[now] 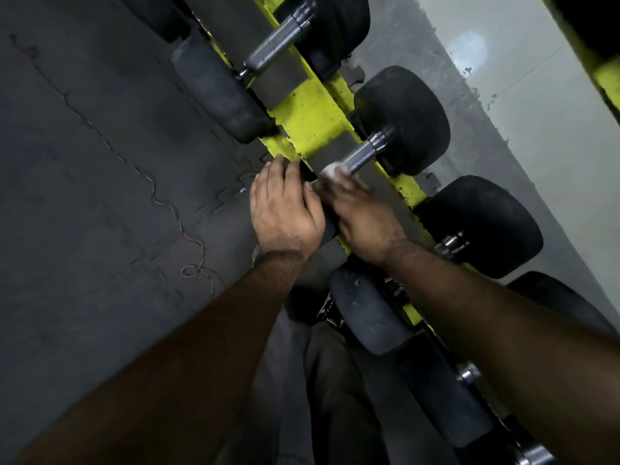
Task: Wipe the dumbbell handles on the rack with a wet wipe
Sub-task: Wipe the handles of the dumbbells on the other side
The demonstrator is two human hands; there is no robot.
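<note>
A yellow-green rack [310, 115] runs diagonally and carries black dumbbells. The middle dumbbell has a knurled steel handle [360, 157] leading to a round black head [404, 120]. My right hand [362, 216] holds a white wet wipe [330, 171] wrapped on the near end of that handle. My left hand [285, 209] rests over the near black head of the same dumbbell, fingers curled round it and hiding most of it. Another dumbbell's steel handle [275, 45] lies further up the rack.
More dumbbells lie lower on the rack, one with a dusty grey head [365, 310] close to my right forearm. Dark rubber floor mats [100, 162] with a thin loose cord [188, 236] lie to the left. A pale tiled floor [536, 135] sits beyond the rack.
</note>
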